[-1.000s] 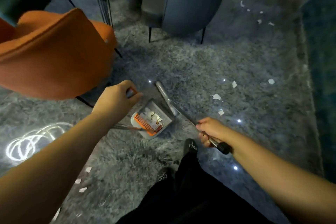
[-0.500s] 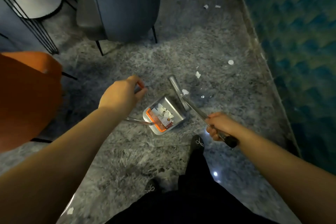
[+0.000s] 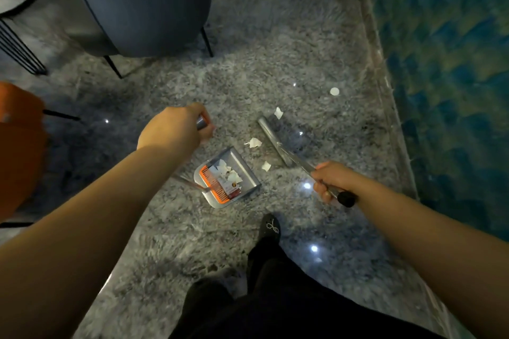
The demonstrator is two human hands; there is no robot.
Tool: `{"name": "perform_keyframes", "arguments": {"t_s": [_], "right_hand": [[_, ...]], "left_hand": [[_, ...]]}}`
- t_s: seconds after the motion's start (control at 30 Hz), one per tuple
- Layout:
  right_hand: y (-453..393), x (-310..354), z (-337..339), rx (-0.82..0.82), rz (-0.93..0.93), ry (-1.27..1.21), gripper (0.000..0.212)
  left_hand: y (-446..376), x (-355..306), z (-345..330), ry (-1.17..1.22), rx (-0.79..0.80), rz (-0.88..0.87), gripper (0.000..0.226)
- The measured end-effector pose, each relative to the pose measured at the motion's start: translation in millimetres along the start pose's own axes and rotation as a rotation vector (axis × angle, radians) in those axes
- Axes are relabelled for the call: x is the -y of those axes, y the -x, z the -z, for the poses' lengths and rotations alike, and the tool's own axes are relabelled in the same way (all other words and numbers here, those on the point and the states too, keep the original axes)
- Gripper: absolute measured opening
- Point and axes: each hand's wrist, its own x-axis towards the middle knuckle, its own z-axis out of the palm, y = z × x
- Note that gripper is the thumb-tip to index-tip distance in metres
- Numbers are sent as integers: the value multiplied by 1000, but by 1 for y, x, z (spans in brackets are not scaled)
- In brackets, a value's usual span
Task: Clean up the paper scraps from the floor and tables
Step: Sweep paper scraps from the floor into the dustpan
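While the left hand (image 3: pixel 176 129) curls round the dustpan (image 3: pixel 227 177) pole, the right hand (image 3: pixel 334 180) grips the broom (image 3: pixel 275 143) handle; I judge sweeping is underway. Torn white paper scraps (image 3: pixel 254 142) lie on glossy marbled floor just beyond the metal dustpan; next, brush them pan-ward.

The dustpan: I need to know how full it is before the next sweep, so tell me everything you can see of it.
The dustpan is a grey pan, metallic-looking, with an orange comb strip along its back edge. It rests on the speckled grey floor, open mouth toward the upper right. Several white paper scraps and one reddish piece lie inside, near the comb. A thin metal handle runs from its back edge up under the left arm; the left hand grips what looks like the handle's top end.
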Motion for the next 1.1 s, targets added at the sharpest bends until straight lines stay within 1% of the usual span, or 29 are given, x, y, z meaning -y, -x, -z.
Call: {"name": "perform_keyframes", "arguments": {"t_s": [0.07, 0.23, 0.4, 0.43, 0.57, 0.63, 0.7, 0.77, 0.87, 0.97, 1.1], "right_hand": [[-16, 7, 6, 7, -4, 50, 25], [-40, 15, 0, 38, -11, 217, 15], [-43, 17, -8, 149, -58, 326, 6], [-42, 17, -6, 172, -63, 331, 7], [-32, 13, 9, 279, -114, 218, 4], [-24, 10, 16, 312, -131, 112, 5], [-16, 5, 19, 304, -150, -11, 11], [-6, 1, 18, 288, -152, -78, 13], [8, 0, 15, 282, -125, -94, 8], [16, 3, 14, 237, -91, -88, 6], [19, 14, 15, 177, -36, -111, 8]], "left_hand": [[-9, -7, 0, -18, -13, 2, 12], [-22, -19, -3, -27, -43, -3, 13], [-33, -27, -2, -59, -49, -5, 19], [-35, -27, -2, -56, -46, -4, 18], [-38, -28, 1, -34, -47, 20, 18], [-37, -30, 2, -29, -45, 24, 19], [-36, -31, 3, -21, -42, 26, 19], [-34, -30, 5, -11, -38, 24, 19], [-31, -24, 8, 17, -40, 29, 18], [-30, -19, 11, 42, -45, 33, 18], [-36, -12, 15, 65, -51, 27, 14]]}}
